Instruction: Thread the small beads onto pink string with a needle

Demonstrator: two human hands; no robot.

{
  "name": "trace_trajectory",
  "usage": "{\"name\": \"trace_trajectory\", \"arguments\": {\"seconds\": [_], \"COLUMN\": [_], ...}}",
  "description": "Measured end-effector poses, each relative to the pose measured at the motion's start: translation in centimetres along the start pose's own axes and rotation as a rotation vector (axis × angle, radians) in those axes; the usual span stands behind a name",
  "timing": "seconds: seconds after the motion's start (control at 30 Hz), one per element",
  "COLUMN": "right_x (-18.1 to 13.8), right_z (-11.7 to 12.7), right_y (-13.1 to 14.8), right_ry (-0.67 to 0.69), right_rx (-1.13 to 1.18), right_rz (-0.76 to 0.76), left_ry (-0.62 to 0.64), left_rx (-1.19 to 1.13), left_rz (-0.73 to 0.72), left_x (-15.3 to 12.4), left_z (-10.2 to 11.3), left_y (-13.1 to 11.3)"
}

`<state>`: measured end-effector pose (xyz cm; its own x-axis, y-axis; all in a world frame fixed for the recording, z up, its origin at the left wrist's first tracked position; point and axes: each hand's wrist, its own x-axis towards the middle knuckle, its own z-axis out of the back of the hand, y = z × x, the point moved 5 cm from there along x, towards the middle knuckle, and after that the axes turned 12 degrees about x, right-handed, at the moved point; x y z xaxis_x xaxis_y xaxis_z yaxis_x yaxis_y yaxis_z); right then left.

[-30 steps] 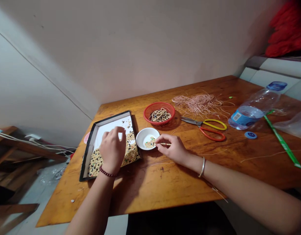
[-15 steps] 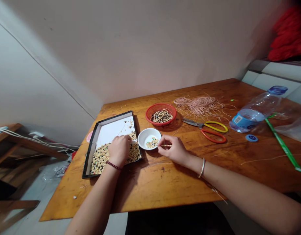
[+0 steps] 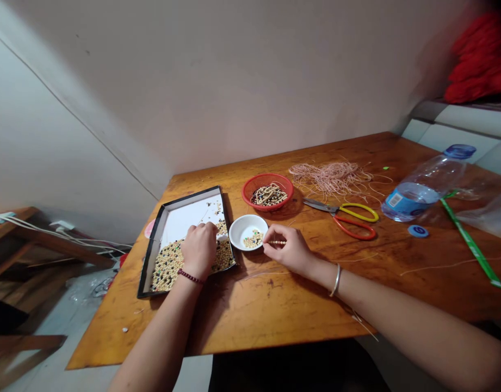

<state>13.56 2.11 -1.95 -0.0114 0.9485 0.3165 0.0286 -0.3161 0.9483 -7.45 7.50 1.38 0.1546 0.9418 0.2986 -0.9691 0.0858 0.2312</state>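
My left hand [image 3: 199,247] is closed over the loose beads [image 3: 168,267] in a black-rimmed tray [image 3: 146,272]. Its fingertips are turned away, so whatever they pinch is hidden. My right hand [image 3: 289,247], at the right rim of a small white bowl [image 3: 237,231], pinches a short string of beads [image 3: 278,242] between thumb and fingers. A few cream, green and dark beads [image 3: 253,239] lie in that bowl. Beyond it is a red plastic basket [image 3: 267,206] holding strung beads [image 3: 268,195].
Scissors [image 3: 342,212] with one yellow and one red handle lie right of the basket, near a tangle of pink string [image 3: 334,178]. Farther right are a clear bottle [image 3: 424,188], a blue cap [image 3: 418,231] and a green strip [image 3: 470,239]. The wooden table's [image 3: 254,326] front edge is close.
My left hand has shifted very slightly over the beads. The right hand keeps its pinch on the bead string beside the bowl.
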Motion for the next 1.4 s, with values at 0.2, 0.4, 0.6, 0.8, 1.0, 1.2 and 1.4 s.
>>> {"name": "trace_trajectory", "arguments": {"seconds": [0.2, 0.4, 0.6, 0.8, 1.0, 1.2, 1.4], "right_x": [0.1, 0.0, -0.1, -0.2, -0.2, -0.2, -0.2], "right_z": [0.1, 0.1, 0.1, 0.0, 0.1, 0.2, 0.2], "right_y": [0.0, 0.1, 0.4, 0.4, 0.4, 0.2, 0.5], "right_ry": [-0.015, -0.009, 0.011, 0.015, 0.015, 0.015, 0.016], "right_rx": [0.042, 0.066, 0.053, 0.038, -0.004, -0.032, -0.037], "right_rz": [-0.005, 0.002, 0.012, 0.005, 0.022, 0.028, 0.027], "left_ry": [0.04, 0.395, 0.418, 0.413, 0.411, 0.414, 0.418], "left_rx": [-0.945, -1.19, -1.189, -1.179, -1.173, -1.169, -1.165], "left_rz": [-0.143, -0.229, -0.245, -0.262, -0.283, -0.289, -0.284], "left_x": [-0.6, -2.0, -2.1, -2.1, -2.1, -2.1, -2.1], "left_z": [1.3, 0.9, 1.0, 0.6, 0.3, 0.1, 0.0], "left_y": [-2.7, -5.6, -5.9, -5.8, -5.8, -5.7, -5.7]}}
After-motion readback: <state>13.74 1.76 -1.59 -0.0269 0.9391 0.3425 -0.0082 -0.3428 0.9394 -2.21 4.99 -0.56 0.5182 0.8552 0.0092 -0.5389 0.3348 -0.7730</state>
